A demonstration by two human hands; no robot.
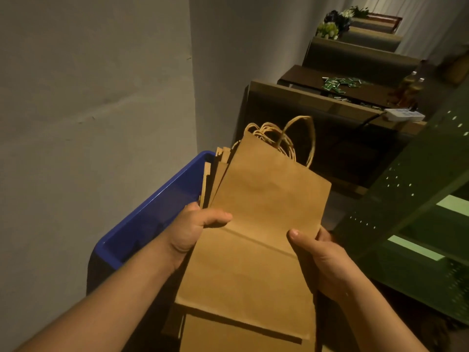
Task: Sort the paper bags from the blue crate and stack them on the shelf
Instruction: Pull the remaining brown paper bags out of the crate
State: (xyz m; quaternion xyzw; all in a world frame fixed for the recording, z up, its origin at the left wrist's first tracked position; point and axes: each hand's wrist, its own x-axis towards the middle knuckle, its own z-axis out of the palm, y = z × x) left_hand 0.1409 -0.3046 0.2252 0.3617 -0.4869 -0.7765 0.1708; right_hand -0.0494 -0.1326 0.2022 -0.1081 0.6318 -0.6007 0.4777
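A bundle of flat brown paper bags with twisted paper handles is held up above the blue crate. My left hand grips the bundle's left edge, thumb on the front bag. My right hand grips the right edge, thumb on top. More flat bags lie lower, at the bottom of the view. The green metal shelf stands to the right.
A grey wall runs close along the left behind the crate. Dark benches and a table with small green packets line the far side. A white power strip lies on a brown ledge ahead.
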